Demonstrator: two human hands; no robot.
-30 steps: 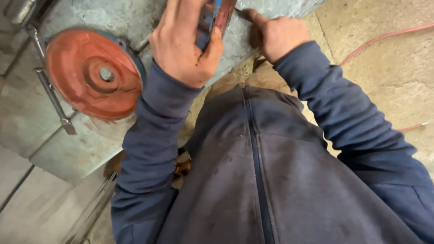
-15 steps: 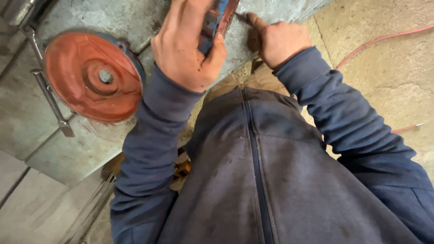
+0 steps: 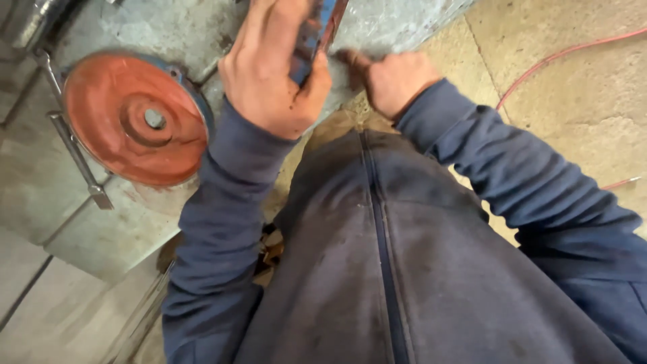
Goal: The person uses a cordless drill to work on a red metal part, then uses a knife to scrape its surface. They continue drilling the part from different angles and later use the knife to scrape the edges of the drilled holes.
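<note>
We look down on a worn grey metal workbench (image 3: 168, 27) whose scuffed, pale top fills the upper left, with a beige concrete floor (image 3: 573, 101) to the right of it and a thin red cable (image 3: 539, 64) curving across that floor. On the bench, well to the left of our hands, lies a round rust-red disc (image 3: 131, 118) with a raised hub and a small centre hole, its edge rimmed in blue-grey metal. Just left of the disc a slim steel wrench (image 3: 77, 158) lies at a slant.

Our left hand (image 3: 276, 74) is clamped around a flat blue metal piece (image 3: 317, 34), to the right of the disc and near the bench's edge. The piece is narrow and upright in the grip, its blue paint chipped and scratched, with a reddish strip along its right edge; its top runs out of the frame, so we cannot tell its full shape. The fingers wrap its left face and the thumb presses the near side.

Our right hand (image 3: 394, 81) sits just right of the blue piece, curled into a loose fist against the bench edge, the fingers drawn together. We cannot tell whether it holds anything. Both arms wear dark blue sleeves, and a zipped, stained jacket (image 3: 404, 269) fills the lower frame.
</note>
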